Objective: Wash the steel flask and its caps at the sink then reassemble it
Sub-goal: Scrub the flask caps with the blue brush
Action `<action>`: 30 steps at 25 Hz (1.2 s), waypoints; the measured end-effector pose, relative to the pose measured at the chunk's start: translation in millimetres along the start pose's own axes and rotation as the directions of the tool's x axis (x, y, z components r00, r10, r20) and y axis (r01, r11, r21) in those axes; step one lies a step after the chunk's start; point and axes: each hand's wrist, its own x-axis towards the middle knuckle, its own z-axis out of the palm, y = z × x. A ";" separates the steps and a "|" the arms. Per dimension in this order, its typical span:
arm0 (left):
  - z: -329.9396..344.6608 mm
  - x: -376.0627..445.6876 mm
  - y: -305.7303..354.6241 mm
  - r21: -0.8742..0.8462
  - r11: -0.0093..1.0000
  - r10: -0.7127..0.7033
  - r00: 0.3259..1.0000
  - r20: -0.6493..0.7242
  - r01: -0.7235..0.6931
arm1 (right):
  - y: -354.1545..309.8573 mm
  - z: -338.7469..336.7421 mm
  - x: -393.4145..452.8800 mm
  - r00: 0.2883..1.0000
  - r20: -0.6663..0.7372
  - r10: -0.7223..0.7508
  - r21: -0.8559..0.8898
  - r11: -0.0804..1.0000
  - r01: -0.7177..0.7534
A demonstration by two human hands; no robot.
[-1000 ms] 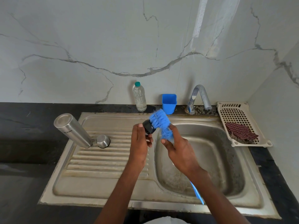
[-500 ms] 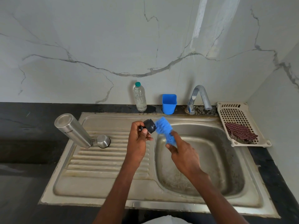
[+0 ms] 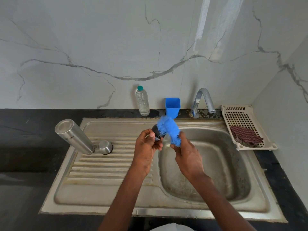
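My left hand grips a small black inner cap above the seam between drainboard and basin. My right hand holds a blue bristle brush, whose fluffy head presses against the cap's right side. The steel flask lies upside down and tilted on the drainboard's far left, its mouth down by the ribs. A steel outer cap rests next to that mouth. The brush handle is hidden behind my right hand.
The steel sink has a deep basin on the right and a ribbed drainboard on the left. A tap, a blue cup and a clear water bottle stand along the back. A white basket holds a checked cloth.
The brush head has moved back up over the black cap after dropping to its right side. My left hand turned the cap slightly. The flask and steel cap have not moved.
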 end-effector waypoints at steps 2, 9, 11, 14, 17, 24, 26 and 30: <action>-2.6 2.1 -0.2 0.027 0.999 0.029 0.999 -0.019 -0.028 | 7.7 -1.7 -4.8 0.999 0.025 0.038 -0.015 0.999 -0.038; 6.0 -5.6 1.6 0.281 0.957 0.076 0.997 -0.011 -0.070 | 5.2 3.0 -4.1 1.000 0.008 -0.002 -0.064 0.998 0.002; 6.1 -7.4 1.2 0.287 0.957 0.055 0.998 -0.019 -0.047 | 5.4 4.5 -1.4 0.999 -0.018 -0.035 -0.106 0.994 0.033; 11.5 -9.2 7.1 0.238 0.971 0.008 0.999 -0.036 0.001 | 6.5 9.0 2.0 0.997 -0.035 -0.063 -0.127 0.990 0.058; 9.8 -5.4 18.5 -0.043 0.989 -0.143 0.983 -0.113 0.139 | 28.9 12.8 -15.1 0.999 0.017 0.032 -0.096 0.995 -0.030; 16.5 -8.7 31.9 -0.171 0.922 -0.334 0.937 0.103 0.347 | 19.1 17.0 -1.4 0.985 -0.097 -0.145 0.043 0.988 0.150; 14.0 -9.9 33.1 -0.278 0.872 -0.366 0.914 0.177 0.403 | 35.6 18.9 -12.3 0.998 -0.054 -0.040 0.033 0.999 0.041; 15.1 -8.2 28.9 -0.368 0.783 -0.435 0.864 0.253 0.502 | 16.6 13.0 -3.8 0.981 -0.174 -0.087 0.128 0.986 0.110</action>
